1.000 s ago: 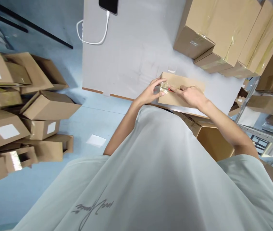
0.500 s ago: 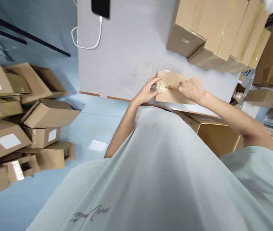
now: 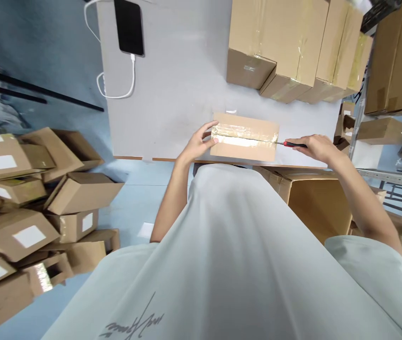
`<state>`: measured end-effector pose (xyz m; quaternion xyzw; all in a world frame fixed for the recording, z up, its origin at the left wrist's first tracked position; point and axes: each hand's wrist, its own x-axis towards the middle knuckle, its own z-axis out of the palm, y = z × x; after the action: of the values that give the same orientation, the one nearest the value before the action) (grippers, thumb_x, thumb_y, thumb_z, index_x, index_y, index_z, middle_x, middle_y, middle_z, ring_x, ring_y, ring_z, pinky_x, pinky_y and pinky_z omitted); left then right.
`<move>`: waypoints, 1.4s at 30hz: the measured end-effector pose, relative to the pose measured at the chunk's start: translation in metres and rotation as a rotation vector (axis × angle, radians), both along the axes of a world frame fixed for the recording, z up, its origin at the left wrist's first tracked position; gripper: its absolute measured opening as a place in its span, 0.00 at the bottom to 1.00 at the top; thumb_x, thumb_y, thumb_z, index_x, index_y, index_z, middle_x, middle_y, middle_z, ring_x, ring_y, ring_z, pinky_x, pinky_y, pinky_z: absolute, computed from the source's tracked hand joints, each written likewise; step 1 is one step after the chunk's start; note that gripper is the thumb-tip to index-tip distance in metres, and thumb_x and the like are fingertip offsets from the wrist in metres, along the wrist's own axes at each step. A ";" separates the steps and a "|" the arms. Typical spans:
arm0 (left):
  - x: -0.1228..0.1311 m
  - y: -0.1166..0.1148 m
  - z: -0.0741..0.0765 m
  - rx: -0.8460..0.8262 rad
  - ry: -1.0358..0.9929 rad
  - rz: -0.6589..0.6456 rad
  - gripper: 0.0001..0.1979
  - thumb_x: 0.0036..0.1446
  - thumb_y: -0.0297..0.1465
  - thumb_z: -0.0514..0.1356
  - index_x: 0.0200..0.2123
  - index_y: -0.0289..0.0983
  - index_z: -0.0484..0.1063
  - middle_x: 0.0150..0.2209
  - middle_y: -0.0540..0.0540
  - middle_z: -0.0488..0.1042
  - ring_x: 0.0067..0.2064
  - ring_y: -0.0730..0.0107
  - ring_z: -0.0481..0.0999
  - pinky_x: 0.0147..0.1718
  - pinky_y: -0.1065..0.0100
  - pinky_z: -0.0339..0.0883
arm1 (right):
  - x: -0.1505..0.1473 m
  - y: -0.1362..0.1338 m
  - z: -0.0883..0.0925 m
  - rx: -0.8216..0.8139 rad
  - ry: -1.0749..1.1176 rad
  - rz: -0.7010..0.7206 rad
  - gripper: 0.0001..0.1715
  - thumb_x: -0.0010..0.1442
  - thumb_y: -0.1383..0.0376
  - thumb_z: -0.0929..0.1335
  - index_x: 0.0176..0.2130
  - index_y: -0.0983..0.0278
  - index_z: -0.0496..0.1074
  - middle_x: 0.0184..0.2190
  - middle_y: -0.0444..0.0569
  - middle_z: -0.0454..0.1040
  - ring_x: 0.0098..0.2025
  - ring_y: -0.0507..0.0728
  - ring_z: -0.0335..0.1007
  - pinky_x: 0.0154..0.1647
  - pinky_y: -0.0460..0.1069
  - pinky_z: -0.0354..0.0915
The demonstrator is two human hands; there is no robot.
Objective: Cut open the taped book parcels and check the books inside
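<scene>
A small cardboard box (image 3: pixel 245 152) lies near the front edge of the table, with shiny tape along its top and a dark lengthwise line in the tape. My left hand (image 3: pixel 199 141) holds the box's left end, thumb and fingers at its edge. My right hand (image 3: pixel 316 147) is closed around a red and black tool (image 3: pixel 289 144). The tool's thin tip reaches the right end of the taped line.
Several taped boxes (image 3: pixel 275 38) stand at the back right of the grey table (image 3: pixel 172 94). A phone (image 3: pixel 129 28) with a white cable lies at the back left. Opened cartons (image 3: pixel 20 231) are piled on the floor at left; an open carton (image 3: pixel 319 203) is below the table's front edge.
My right hand has moved right with the tool, from near the box's left end to its right end. The taped top is now uncovered. The view has shifted.
</scene>
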<state>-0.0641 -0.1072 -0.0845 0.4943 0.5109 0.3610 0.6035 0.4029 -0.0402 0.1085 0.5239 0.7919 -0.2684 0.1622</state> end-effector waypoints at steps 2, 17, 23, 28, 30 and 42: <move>-0.013 0.001 0.000 0.000 0.024 0.035 0.46 0.58 0.61 0.73 0.73 0.45 0.73 0.78 0.38 0.70 0.76 0.41 0.73 0.75 0.44 0.70 | 0.004 -0.004 -0.006 -0.137 0.225 -0.188 0.36 0.68 0.34 0.75 0.63 0.51 0.86 0.43 0.49 0.90 0.39 0.61 0.79 0.42 0.55 0.71; -0.072 -0.011 -0.024 -0.209 0.278 0.285 0.36 0.55 0.31 0.69 0.69 0.43 0.76 0.51 0.43 0.82 0.49 0.63 0.82 0.60 0.58 0.80 | -0.125 -0.075 -0.129 -0.110 0.771 -1.050 0.42 0.53 0.26 0.77 0.23 0.57 0.68 0.18 0.44 0.70 0.22 0.53 0.63 0.25 0.50 0.62; 0.031 0.009 -0.055 -0.287 0.192 0.155 0.37 0.56 0.23 0.68 0.70 0.37 0.71 0.41 0.47 0.80 0.38 0.68 0.79 0.49 0.61 0.79 | -0.078 -0.036 -0.067 0.204 0.646 -0.849 0.38 0.54 0.31 0.77 0.27 0.60 0.71 0.24 0.43 0.69 0.30 0.54 0.65 0.30 0.49 0.61; 0.092 0.019 -0.060 -0.214 0.170 0.104 0.41 0.55 0.28 0.76 0.71 0.36 0.73 0.51 0.35 0.84 0.55 0.47 0.84 0.59 0.47 0.79 | -0.051 -0.018 -0.049 0.296 0.487 -0.707 0.32 0.59 0.37 0.76 0.29 0.62 0.74 0.27 0.42 0.68 0.32 0.54 0.64 0.33 0.49 0.59; 0.088 0.023 -0.044 -0.118 0.181 0.178 0.35 0.62 0.37 0.75 0.69 0.38 0.75 0.65 0.30 0.79 0.66 0.42 0.79 0.64 0.46 0.76 | -0.050 -0.020 -0.052 0.302 0.458 -0.702 0.32 0.61 0.39 0.76 0.26 0.61 0.70 0.26 0.41 0.65 0.31 0.53 0.61 0.33 0.49 0.58; 0.056 0.054 0.075 0.194 0.202 0.204 0.07 0.64 0.32 0.74 0.45 0.42 0.84 0.47 0.45 0.88 0.46 0.62 0.87 0.50 0.61 0.82 | -0.075 -0.035 -0.039 0.437 0.183 -0.493 0.38 0.75 0.40 0.68 0.65 0.65 0.80 0.51 0.61 0.85 0.51 0.67 0.82 0.56 0.60 0.76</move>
<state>-0.0077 -0.0529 -0.0098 0.5298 0.5793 0.4163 0.4588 0.3275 -0.0752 0.0697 0.6957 0.6916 -0.1693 -0.0954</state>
